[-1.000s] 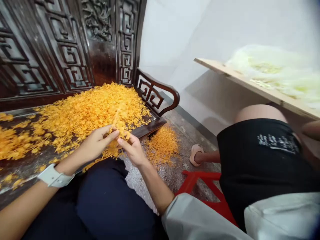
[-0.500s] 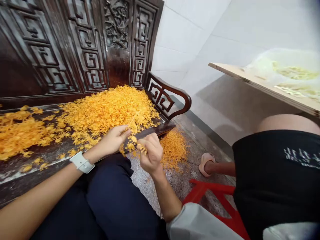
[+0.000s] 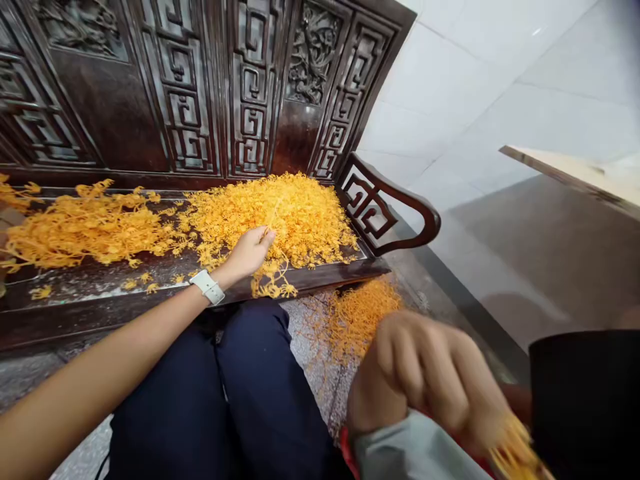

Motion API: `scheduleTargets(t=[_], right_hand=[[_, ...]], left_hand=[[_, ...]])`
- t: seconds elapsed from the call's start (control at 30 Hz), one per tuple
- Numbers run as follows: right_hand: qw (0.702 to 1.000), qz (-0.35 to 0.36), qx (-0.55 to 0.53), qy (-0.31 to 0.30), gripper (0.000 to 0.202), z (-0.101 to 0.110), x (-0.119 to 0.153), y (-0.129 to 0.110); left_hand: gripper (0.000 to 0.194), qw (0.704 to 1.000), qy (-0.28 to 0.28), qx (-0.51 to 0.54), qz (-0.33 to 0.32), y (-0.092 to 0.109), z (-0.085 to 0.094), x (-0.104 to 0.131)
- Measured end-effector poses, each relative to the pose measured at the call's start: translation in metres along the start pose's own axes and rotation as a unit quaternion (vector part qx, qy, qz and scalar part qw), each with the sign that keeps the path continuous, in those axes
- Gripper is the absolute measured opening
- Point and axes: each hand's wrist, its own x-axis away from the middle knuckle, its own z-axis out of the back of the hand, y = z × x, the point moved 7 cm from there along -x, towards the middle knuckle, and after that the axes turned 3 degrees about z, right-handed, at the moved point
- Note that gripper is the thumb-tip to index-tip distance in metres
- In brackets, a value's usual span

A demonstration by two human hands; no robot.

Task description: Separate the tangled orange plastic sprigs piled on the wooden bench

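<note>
Orange strands with small spidery ends point(image 3: 274, 273) hang from my left hand point(image 3: 253, 250), whose fingers are pinched around them at the bench's front edge. A pale watch band is on that wrist. My right hand point(image 3: 430, 370), large and blurred at the lower right, is bent with its fingers together on more orange strands point(image 3: 520, 447). Behind my left hand, a big heap of loose orange pieces point(image 3: 305, 213) covers the right part of the dark carved bench point(image 3: 115, 297). A second, stringier pile point(image 3: 95, 230) lies farther left.
Thin orange strands point(image 3: 365, 310) are heaped on the floor by the bench's right end. The curved armrest point(image 3: 400, 193) rises there. A wooden board point(image 3: 565, 170) juts in at the right. Black clothing of another person point(image 3: 585, 393) shows at the right edge.
My right hand has left the strands by my left hand and swung right and closer to the camera, carrying orange strands. The view has shifted left, showing more bench.
</note>
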Motion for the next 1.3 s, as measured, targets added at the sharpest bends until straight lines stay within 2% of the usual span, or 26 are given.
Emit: scheduleTargets(t=[0.03,0.07,0.1,0.13,0.17,0.2,0.23,0.27,0.33,0.43,0.5,0.53,0.63,0.7,0.87,0.97,1.03,1.1,1.13,1.2,1.3], right_hand=[[0.996,0.038,-0.078,0.008,0.033,0.01,-0.015,0.02],[0.99,0.028,-0.122,0.063,0.035,0.023,-0.031,0.052],[0.978,-0.039,-0.135,0.154,0.039,0.038,-0.043,0.094],[0.955,-0.136,-0.131,0.229,0.036,0.046,-0.05,0.136],[0.924,-0.232,-0.134,0.274,0.032,0.047,-0.051,0.173],[0.889,-0.296,-0.132,0.323,0.031,0.046,-0.048,0.198],[0.861,-0.344,-0.129,0.353,0.036,0.04,-0.043,0.215],[0.845,-0.366,-0.125,0.369,0.043,0.033,-0.038,0.223],[0.847,-0.371,-0.109,0.364,0.048,0.016,-0.031,0.223],[0.875,-0.378,-0.07,0.295,0.045,-0.011,-0.027,0.218],[0.882,-0.379,-0.043,0.275,0.046,-0.019,-0.026,0.218],[0.882,-0.373,-0.034,0.286,0.049,-0.017,-0.025,0.22],[0.867,-0.347,-0.017,0.359,0.06,-0.002,-0.019,0.223],[0.855,-0.347,-0.007,0.386,0.063,0.006,-0.014,0.23],[0.824,-0.368,0.008,0.43,0.047,0.023,-0.011,0.261],[0.797,-0.388,-0.001,0.463,0.047,0.05,-0.008,0.274],[0.789,-0.392,0.009,0.473,0.054,0.073,-0.005,0.268],[0.792,-0.389,0.015,0.469,0.056,0.09,0.001,0.248],[0.804,-0.392,0.007,0.447,0.053,0.092,0.003,0.233],[0.846,-0.406,-0.027,0.345,0.043,0.082,0.004,0.2],[0.91,-0.396,-0.069,0.101,0.038,0.051,0.0,0.146]], left_hand=[[0.035,1.0,0.002,0.01,-0.002,-0.001,0.001,0.0],[0.035,1.0,0.004,0.023,0.001,-0.003,0.002,0.0],[0.035,0.999,0.007,0.039,0.008,-0.006,0.002,-0.001],[0.036,0.998,0.011,0.055,0.019,-0.009,0.003,-0.001],[0.036,0.997,0.016,0.07,0.031,-0.013,0.004,-0.002],[0.036,0.996,0.02,0.083,0.039,-0.015,0.004,-0.002],[0.036,0.995,0.018,0.09,0.041,-0.016,0.005,-0.002],[0.036,0.995,0.009,0.09,0.035,-0.015,0.004,-0.002],[0.035,0.997,-0.025,0.072,0.009,-0.008,-0.001,0.0],[0.033,0.995,-0.087,0.017,-0.043,0.008,-0.013,0.005],[0.033,0.99,-0.114,-0.021,-0.083,0.021,-0.019,0.012],[0.034,0.986,-0.126,-0.04,-0.101,0.027,-0.022,0.015],[0.04,0.972,-0.169,-0.104,-0.125,0.042,-0.031,0.026],[0.04,0.962,-0.183,-0.158,-0.126,0.047,-0.036,0.029],[0.037,0.953,-0.139,-0.228,-0.14,0.057,-0.043,0.027],[0.039,0.951,-0.17,-0.212,-0.149,0.064,-0.047,0.039],[0.038,0.952,-0.18,-0.19,-0.16,0.069,-0.042,0.049],[0.037,0.961,-0.15,-0.177,-0.149,0.067,-0.028,0.051],[0.037,0.966,-0.133,-0.174,-0.136,0.061,-0.02,0.048],[0.039,0.975,-0.106,-0.167,-0.105,0.046,-0.005,0.039],[0.043,0.982,-0.083,-0.15,-0.078,0.026,0.007,0.026]])
